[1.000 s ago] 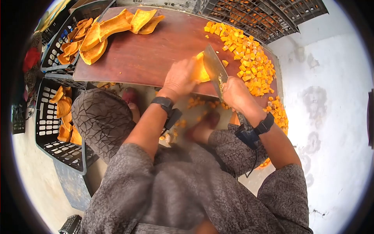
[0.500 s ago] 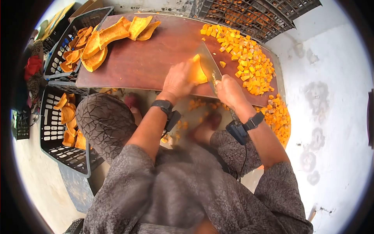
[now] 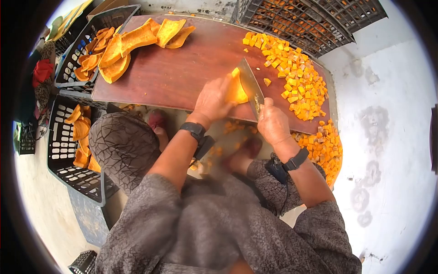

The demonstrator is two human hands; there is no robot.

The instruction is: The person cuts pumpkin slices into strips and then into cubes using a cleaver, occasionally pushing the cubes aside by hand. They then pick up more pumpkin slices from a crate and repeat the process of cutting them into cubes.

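My right hand [image 3: 273,119] is wrapped round the handle of a broad cleaver [image 3: 250,82], its blade angled over the reddish-brown board. Against the blade's left side lies an orange pumpkin piece [image 3: 237,90]. My left hand [image 3: 214,98] presses on that piece from the left, its fingers partly blurred. To the right of the blade, a pile of pumpkin cubes [image 3: 301,86] covers the board's end, with one loose cube [image 3: 267,81] nearer the cleaver. Long uncut pumpkin slices [image 3: 137,39] rest at the board's left end.
The board [image 3: 178,68] spans the space before my knees. Black crates with pumpkin slices stand at the left, one upper crate [image 3: 73,55] and one lower crate [image 3: 61,137]. More cubes [image 3: 321,146] heap below the board's right end. Dark crates [image 3: 296,20] stand behind, beside a white wall [image 3: 383,91].
The view has shifted a little, moving the board slightly right in it. My right hand and the cleaver sit slightly lower and further right. Both hands keep their holds.
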